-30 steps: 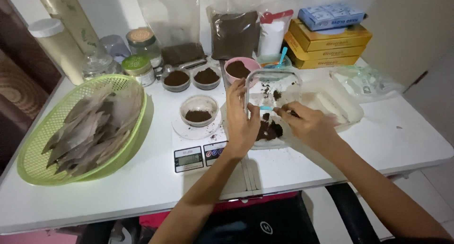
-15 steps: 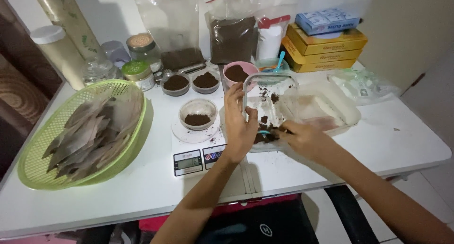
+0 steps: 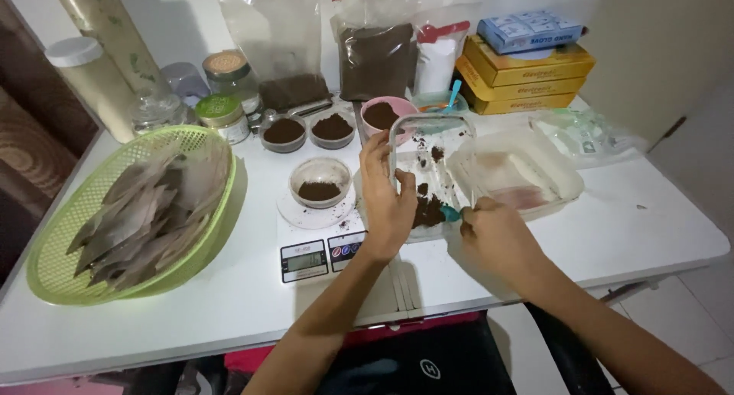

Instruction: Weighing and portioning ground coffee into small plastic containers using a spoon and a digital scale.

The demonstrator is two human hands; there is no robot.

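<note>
Clear container near the desk's middle: my left hand is gripping its rim, my right hand is closing on a teal scoop, scraping up the last brown powder

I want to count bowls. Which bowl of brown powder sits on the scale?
The small clear bowl on the white scale. The other bowls stand farther back on the table.

Table is showing plain white. Basket w/ mesh pattern is looking lime green, holding grey-brown pouches. Clear container is carrying dark brown powder smears; spoon at right hand is showing teal. Pink cup and clear bowl are holding brown powder. Scale is white w/ grey display. Boxes are showing yellow, blue box on top. Zip bags are clear w/ red seal strips.
</note>
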